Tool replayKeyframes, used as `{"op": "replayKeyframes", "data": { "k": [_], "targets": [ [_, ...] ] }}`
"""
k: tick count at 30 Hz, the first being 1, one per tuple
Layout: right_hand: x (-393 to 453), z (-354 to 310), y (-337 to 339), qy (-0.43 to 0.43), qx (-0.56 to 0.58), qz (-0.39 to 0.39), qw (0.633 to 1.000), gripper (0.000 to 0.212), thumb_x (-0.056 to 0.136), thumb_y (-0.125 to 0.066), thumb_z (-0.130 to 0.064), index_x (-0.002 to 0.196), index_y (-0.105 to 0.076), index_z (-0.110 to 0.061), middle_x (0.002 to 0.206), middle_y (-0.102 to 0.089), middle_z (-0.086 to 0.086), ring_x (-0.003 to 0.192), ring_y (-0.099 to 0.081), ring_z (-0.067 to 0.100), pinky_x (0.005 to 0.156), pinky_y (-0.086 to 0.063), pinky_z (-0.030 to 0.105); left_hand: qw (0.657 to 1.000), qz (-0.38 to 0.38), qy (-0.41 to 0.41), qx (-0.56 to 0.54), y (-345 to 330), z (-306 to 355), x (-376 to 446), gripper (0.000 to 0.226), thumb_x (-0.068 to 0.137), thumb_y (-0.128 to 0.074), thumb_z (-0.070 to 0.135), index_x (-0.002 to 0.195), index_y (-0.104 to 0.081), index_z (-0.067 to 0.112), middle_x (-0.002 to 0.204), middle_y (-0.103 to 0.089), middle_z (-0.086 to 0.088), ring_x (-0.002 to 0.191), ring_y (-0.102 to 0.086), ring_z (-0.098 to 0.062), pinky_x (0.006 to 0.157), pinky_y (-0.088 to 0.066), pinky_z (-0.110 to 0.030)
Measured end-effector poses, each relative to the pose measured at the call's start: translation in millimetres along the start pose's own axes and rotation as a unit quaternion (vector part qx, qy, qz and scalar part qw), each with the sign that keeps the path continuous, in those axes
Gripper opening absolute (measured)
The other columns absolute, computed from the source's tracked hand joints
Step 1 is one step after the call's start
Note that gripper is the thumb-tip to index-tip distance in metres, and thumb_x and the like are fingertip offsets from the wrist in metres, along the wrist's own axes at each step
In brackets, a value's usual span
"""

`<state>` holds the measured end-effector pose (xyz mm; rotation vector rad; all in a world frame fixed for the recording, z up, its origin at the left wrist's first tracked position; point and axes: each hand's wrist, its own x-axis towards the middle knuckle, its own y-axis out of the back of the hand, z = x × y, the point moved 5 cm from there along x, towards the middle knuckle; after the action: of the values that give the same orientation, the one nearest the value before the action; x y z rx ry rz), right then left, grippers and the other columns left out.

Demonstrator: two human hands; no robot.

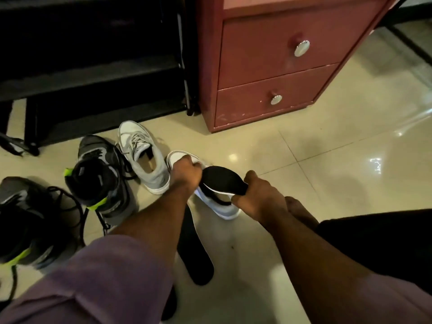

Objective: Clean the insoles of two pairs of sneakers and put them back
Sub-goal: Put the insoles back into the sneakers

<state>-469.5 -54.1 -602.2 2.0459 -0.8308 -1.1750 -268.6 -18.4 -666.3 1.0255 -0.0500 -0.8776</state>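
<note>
A grey-and-white sneaker (222, 210) stands on the tiled floor in the middle of the view. My left hand (184, 170) grips its toe and tongue. My right hand (254, 195) pinches the heel end of a black insole (221, 178) whose front reaches into this sneaker's opening. The matching grey sneaker (145, 157) stands just to the left with its opening bare. Two black-and-grey high-tops with lime trim (98, 174) (22, 220) stand further left. Another black insole (195, 251) lies flat on the floor between my forearms.
A dark red drawer unit (275, 66) with two round knobs stands behind the shoes. A black rack (93, 73) fills the upper left. My bare foot (301, 211) rests at the right of the grey sneaker. Glossy tiles stretch out to the right.
</note>
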Motion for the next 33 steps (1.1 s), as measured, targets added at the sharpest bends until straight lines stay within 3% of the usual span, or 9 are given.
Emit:
{"op": "replayKeyframes", "data": {
  "k": [4, 10, 15, 17, 21, 26, 31, 33],
  "targets": [
    [-3.6, -6.3, -1.8, 0.000, -0.093, -0.004, 0.996, 0.031, 0.084, -0.059, -0.033, 0.106, -0.041, -0.021, 0.106, -0.062, 0.004, 0.095, -0.060, 0.027, 0.082, -0.050, 0.037, 0.992, -0.032, 0.055, -0.104, -5.9, -8.9, -2.5, 0.030, 0.100, -0.048, 0.025, 0.109, -0.058, -0.001, 0.114, -0.063, -0.022, 0.102, -0.059, -0.033, 0.074, -0.034, -0.027],
    [-16.9, -21.3, -22.9, 0.008, -0.139, 0.057, 0.989, 0.028, 0.086, -0.059, -0.032, 0.110, -0.054, -0.019, 0.107, -0.065, 0.004, 0.099, -0.063, 0.025, 0.079, -0.048, 0.031, 0.993, -0.071, 0.042, -0.086, -5.7, -2.9, 5.3, 0.039, 0.102, -0.046, 0.029, 0.121, -0.056, -0.004, 0.125, -0.059, -0.024, 0.117, -0.055, -0.037, 0.091, -0.042, -0.033],
    [-2.0, -20.8, -40.5, 0.012, -0.135, 0.041, 0.990, 0.022, 0.089, -0.057, -0.029, 0.110, -0.057, -0.021, 0.109, -0.066, 0.004, 0.098, -0.063, 0.025, 0.081, -0.051, 0.032, 0.986, -0.124, 0.022, -0.107, -11.9, -11.6, 14.4, 0.029, 0.101, -0.049, 0.027, 0.107, -0.060, 0.002, 0.101, -0.059, -0.019, 0.105, -0.059, -0.037, 0.085, -0.044, -0.035],
    [11.7, -28.3, -46.6, 0.029, -0.147, 0.043, 0.988, 0.021, 0.089, -0.056, -0.024, 0.110, -0.057, -0.021, 0.108, -0.067, 0.004, 0.097, -0.063, 0.025, 0.079, -0.049, 0.031, 0.981, -0.140, 0.013, -0.135, -14.5, -13.1, 17.9, 0.018, 0.101, -0.051, 0.025, 0.094, -0.056, 0.009, 0.092, -0.053, -0.013, 0.089, -0.055, -0.030, 0.079, -0.041, -0.031],
    [33.8, -39.8, -60.8, 0.052, -0.159, 0.067, 0.984, 0.022, 0.088, -0.054, -0.018, 0.110, -0.057, -0.020, 0.106, -0.067, 0.004, 0.097, -0.063, 0.025, 0.077, -0.046, 0.030, 0.969, -0.163, 0.019, -0.187, -17.1, -19.7, 21.9, 0.026, 0.099, -0.054, 0.018, 0.074, -0.051, 0.012, 0.071, -0.047, -0.006, 0.066, -0.047, -0.018, 0.059, -0.037, -0.028],
    [62.9, -54.4, -81.4, 0.101, -0.157, 0.089, 0.978, 0.024, 0.092, -0.052, -0.023, 0.115, -0.056, -0.020, 0.111, -0.067, 0.005, 0.103, -0.063, 0.027, 0.084, -0.047, 0.032, 0.965, -0.182, -0.005, -0.186, -17.9, -24.2, 28.8, 0.031, 0.100, -0.054, 0.020, 0.070, -0.045, 0.015, 0.069, -0.042, -0.001, 0.068, -0.044, -0.014, 0.072, -0.037, -0.030],
    [73.8, -56.7, -90.5, 0.147, -0.123, 0.110, 0.975, 0.027, 0.091, -0.051, -0.032, 0.113, -0.059, -0.018, 0.106, -0.068, 0.008, 0.098, -0.061, 0.031, 0.080, -0.046, 0.034, 0.988, -0.087, -0.068, -0.108, -13.5, -27.1, 24.4, 0.037, 0.100, -0.053, 0.024, 0.067, -0.039, 0.016, 0.064, -0.042, 0.000, 0.061, -0.043, -0.013, 0.052, -0.032, -0.014],
    [67.4, -48.8, -83.9, 0.175, -0.163, 0.153, 0.959, 0.029, 0.087, -0.054, -0.038, 0.112, -0.060, -0.023, 0.107, -0.066, 0.005, 0.100, -0.057, 0.029, 0.082, -0.041, 0.037, 0.993, -0.053, -0.073, -0.082, -13.8, -26.6, 18.9, 0.033, 0.100, -0.051, 0.028, 0.071, -0.041, 0.016, 0.068, -0.048, -0.003, 0.066, -0.051, -0.019, 0.059, -0.037, -0.018]
  ]
}}
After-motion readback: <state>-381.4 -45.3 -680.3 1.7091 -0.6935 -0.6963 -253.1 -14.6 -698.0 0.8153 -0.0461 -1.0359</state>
